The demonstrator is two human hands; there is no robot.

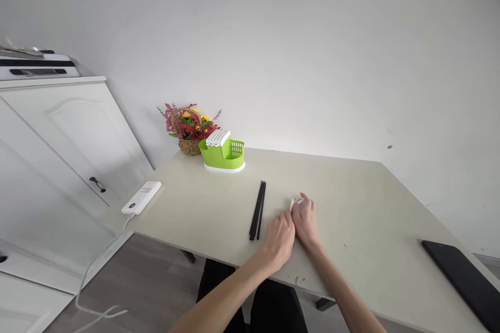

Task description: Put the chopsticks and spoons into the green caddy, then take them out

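Observation:
My right hand [305, 220] is closed around a small white, ring-like thing [300, 200] that looks like a roll of tape; the fingers cover most of it. Against it, my left hand [280, 234] has its fingers curled together at the near left side of the white thing. What exactly the left fingertips grip is hidden. Just left of my hands, several thin black sticks [258, 210], like chopsticks, lie side by side on the table [351, 192].
At the back left stand a green plastic holder [217, 157] with a white top and a wicker flower basket [189, 146]. A white power bank [141, 197] with a cable lies on the left edge. A black flat slab [463, 281] lies at the right. White cabinets [78, 151] stand left.

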